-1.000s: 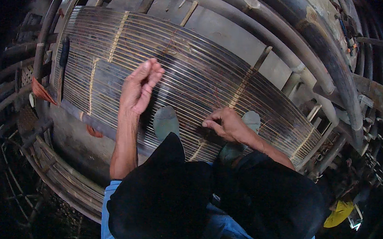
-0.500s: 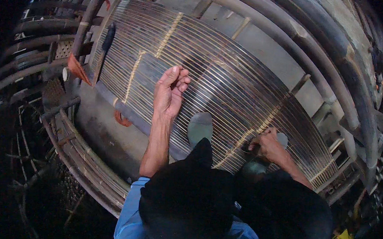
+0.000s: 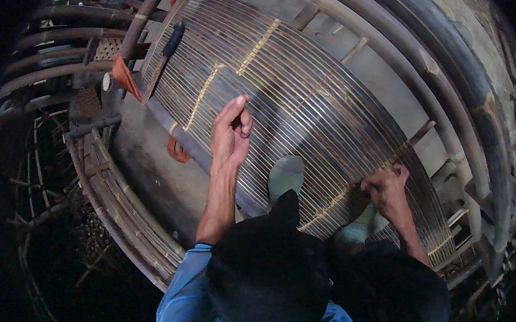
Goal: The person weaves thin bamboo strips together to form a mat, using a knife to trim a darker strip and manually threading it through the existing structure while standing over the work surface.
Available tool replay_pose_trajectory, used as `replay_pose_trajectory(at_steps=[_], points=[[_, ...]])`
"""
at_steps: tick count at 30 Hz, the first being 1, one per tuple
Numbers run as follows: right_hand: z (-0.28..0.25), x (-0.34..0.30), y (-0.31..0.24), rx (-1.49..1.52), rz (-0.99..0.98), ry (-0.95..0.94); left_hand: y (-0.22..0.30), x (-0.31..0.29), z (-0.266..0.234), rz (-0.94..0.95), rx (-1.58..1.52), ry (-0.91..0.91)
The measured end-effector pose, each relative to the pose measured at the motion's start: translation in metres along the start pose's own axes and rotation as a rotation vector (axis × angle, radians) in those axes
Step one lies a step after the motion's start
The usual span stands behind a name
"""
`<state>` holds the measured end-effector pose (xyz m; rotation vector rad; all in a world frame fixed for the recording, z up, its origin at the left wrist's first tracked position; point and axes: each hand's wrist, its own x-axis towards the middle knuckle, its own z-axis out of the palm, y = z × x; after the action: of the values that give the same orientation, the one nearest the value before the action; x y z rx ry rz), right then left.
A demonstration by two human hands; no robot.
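Observation:
Beneath me lies a long panel of thin parallel strips [image 3: 307, 128], dark with pale lines, that look like split bamboo. Pale woven bindings [image 3: 332, 208] cross it in several places. My left hand [image 3: 231, 137] is raised over its near edge, thumb against curled fingers; whatever they may pinch is too small to see. Close above a binding at the right, my right hand [image 3: 388, 189] bends with its fingers drawn together. What it grips, perhaps a strand, I cannot make out. My sock-covered feet [image 3: 287, 173] rest on the strips between and below the hands.
A black-handled knife [image 3: 174, 38] lies along the panel's left end. Thick bamboo poles [image 3: 435, 71] run along the far side. An orange cloth-like strap [image 3: 125, 76] hangs on the left frame. A low bamboo rack [image 3: 120, 197] stands at the lower left.
The whole view has shifted, so the panel appears farther right. My right hand has lifted and turned, its fingers now higher near the binding. My left hand stays raised, its fingers curled closer.

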<state>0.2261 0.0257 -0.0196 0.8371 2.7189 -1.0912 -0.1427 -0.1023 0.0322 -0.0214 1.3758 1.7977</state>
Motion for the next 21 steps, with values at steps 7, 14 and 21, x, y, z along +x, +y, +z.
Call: replay_pose_trajectory(at_steps=[7,14,21], points=[[-0.042,0.089,-0.081,0.784,-0.068,0.404,-0.020,-0.033,0.033,-0.087,0.004,-0.076],[-0.034,0.117,-0.115,1.012,-0.102,0.377,-0.043,-0.049,0.056,-0.193,0.088,-0.222],[-0.019,0.117,-0.109,1.243,-0.041,0.396,-0.044,-0.052,0.064,-0.279,-0.010,-0.185]])
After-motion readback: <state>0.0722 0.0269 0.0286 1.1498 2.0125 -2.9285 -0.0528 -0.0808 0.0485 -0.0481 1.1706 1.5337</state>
